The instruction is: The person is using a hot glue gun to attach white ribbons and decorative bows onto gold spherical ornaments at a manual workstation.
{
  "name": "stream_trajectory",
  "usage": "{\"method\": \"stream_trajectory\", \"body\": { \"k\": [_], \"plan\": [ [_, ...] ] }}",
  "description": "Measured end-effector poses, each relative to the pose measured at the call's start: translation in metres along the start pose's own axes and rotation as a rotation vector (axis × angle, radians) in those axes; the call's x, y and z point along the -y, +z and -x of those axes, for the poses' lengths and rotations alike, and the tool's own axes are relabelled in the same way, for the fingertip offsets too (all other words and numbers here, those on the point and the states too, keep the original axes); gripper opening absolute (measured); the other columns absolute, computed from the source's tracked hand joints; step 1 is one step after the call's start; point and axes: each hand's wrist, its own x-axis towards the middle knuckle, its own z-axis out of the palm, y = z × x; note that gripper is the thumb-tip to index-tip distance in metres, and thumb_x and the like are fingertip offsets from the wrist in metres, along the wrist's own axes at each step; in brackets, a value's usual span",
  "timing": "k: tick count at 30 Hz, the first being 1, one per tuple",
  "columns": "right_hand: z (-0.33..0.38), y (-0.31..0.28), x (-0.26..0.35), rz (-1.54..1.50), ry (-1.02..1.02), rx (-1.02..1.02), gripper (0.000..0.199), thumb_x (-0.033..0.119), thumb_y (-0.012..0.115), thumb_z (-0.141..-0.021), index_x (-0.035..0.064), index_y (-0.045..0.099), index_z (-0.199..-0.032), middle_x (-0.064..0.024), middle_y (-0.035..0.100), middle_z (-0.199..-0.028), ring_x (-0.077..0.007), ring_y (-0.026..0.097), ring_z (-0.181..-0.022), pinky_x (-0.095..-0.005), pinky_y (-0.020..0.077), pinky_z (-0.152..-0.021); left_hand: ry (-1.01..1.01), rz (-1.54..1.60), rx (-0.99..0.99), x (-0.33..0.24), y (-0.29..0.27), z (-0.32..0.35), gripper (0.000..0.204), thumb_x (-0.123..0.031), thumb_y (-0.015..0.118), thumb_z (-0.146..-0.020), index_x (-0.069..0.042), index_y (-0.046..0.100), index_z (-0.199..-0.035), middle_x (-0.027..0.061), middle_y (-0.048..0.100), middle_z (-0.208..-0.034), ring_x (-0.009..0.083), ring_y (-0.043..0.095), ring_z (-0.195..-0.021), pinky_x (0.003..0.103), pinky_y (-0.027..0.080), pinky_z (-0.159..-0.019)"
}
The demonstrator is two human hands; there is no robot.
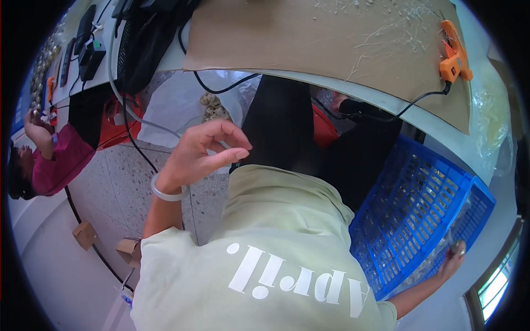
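Observation:
My left hand (212, 149) hovers in front of my lap, a pale bangle on its wrist. Its fingers curl loosely towards the thumb with a gap between, and nothing shows in them. Out to the far right, my right hand (451, 263) is at the side of a blue plastic crate (408, 207). Between its fingers is a small dark roundish object (457, 249), too small to identify. Bagged items in clear plastic show through the crate's slats.
Cardboard (309, 38) covers the white table (364, 91), strewn with glue strings. An orange glue gun (455, 55) with a black cord lies at its right edge. Below are a red bucket (324, 128) and white sheeting (171, 107). A co-worker in a magenta sleeve (69, 157) sits left.

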Motion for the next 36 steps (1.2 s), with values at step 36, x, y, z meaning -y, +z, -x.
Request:
{"method": "stream_trajectory", "body": {
  "k": [36],
  "plan": [
    [0.217, 0.356, 0.217, -0.362, -0.887, 0.690, 0.056, 0.015, 0.076, -0.077, 0.0023, 0.052, -0.126, -0.0152, 0.057, -0.124, -0.0261, 0.051, -0.116, -0.0338, 0.0415, -0.092, 0.333, 0.968, 0.171, -0.065, 0.094, -0.097, 0.071, -0.007, 0.069, -0.082, 0.000, 0.030, -0.141, 0.0204, 0.040, -0.141, 0.0259, 0.052, -0.120, 0.043, 0.050, -0.096]
  ]
}}
